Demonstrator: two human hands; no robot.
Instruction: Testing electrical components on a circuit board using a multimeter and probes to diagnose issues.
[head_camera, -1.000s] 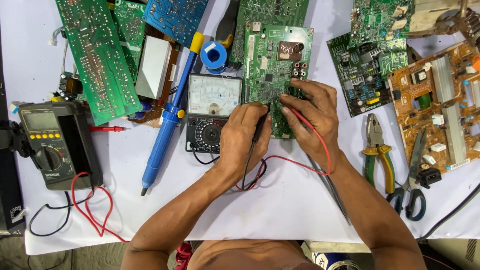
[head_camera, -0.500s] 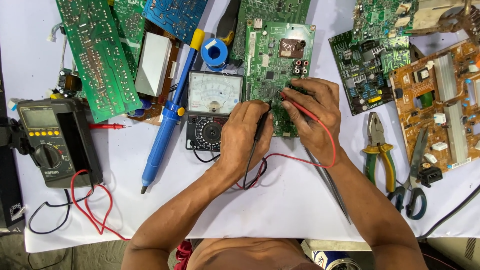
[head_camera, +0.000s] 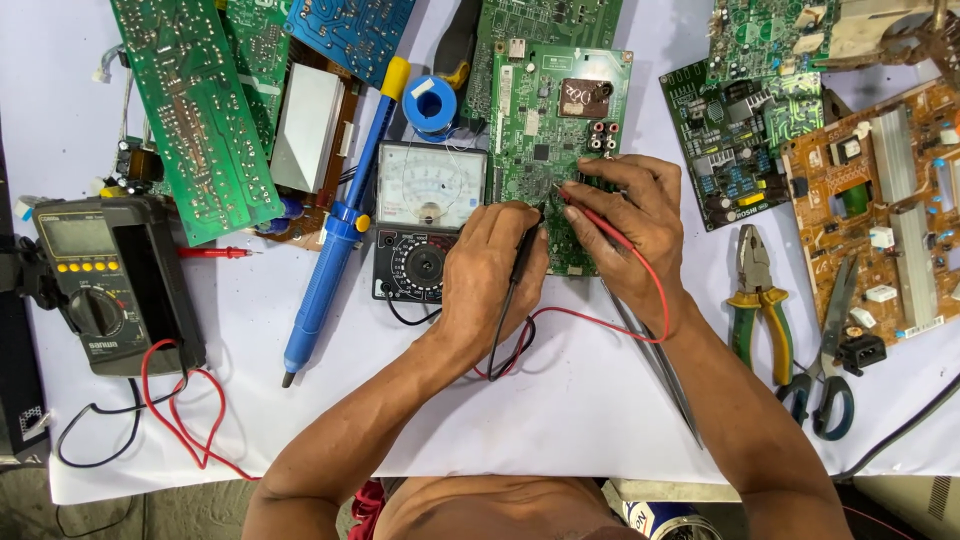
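Note:
My left hand (head_camera: 492, 268) grips a black test probe (head_camera: 520, 262), its tip resting on the green circuit board (head_camera: 562, 110) in the middle of the table. My right hand (head_camera: 628, 222) pinches a red test probe (head_camera: 598, 222) and presses its tip onto the same board, just right of the black one. Both probe leads, red (head_camera: 655, 300) and black, loop back under my hands toward the analog multimeter (head_camera: 428, 218) lying left of the board. Its needle dial faces up.
A blue desoldering pump (head_camera: 335, 232) lies left of the analog meter; a black digital multimeter (head_camera: 100, 280) sits at far left. Pliers (head_camera: 752, 295), scissors (head_camera: 828, 345), tweezers (head_camera: 655, 360) and an orange board (head_camera: 880, 210) are on the right. Other green boards (head_camera: 190, 110) crowd the back.
Both hands stay on the board; the probe tips have barely shifted.

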